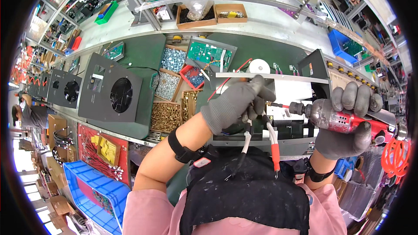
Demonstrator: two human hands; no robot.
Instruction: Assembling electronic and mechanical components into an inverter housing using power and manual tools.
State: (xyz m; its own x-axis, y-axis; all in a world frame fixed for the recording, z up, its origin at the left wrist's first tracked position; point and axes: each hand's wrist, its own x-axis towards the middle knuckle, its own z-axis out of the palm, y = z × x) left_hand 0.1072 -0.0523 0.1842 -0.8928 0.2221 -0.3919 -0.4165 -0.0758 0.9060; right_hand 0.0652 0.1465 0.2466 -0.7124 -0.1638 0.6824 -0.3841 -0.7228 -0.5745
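Observation:
My right hand, in a grey glove, is wrapped round a red and grey air screwdriver. The screwdriver lies almost level, its bit pointing left toward my other hand. My left hand, gloved too, is closed at the bit's tip. Two white cables come out beneath its curled fingers; one ends in black, the other in a red sleeve. What lies between the fingertips is hidden. Both hands are over an open dark metal housing with a white panel and black parts inside.
Left of the housing stand bins of silver screws and brass-coloured screws, and a red tray. A green circuit board lies behind them. Dark fan housings stand further left. An orange coiled hose hangs at the right.

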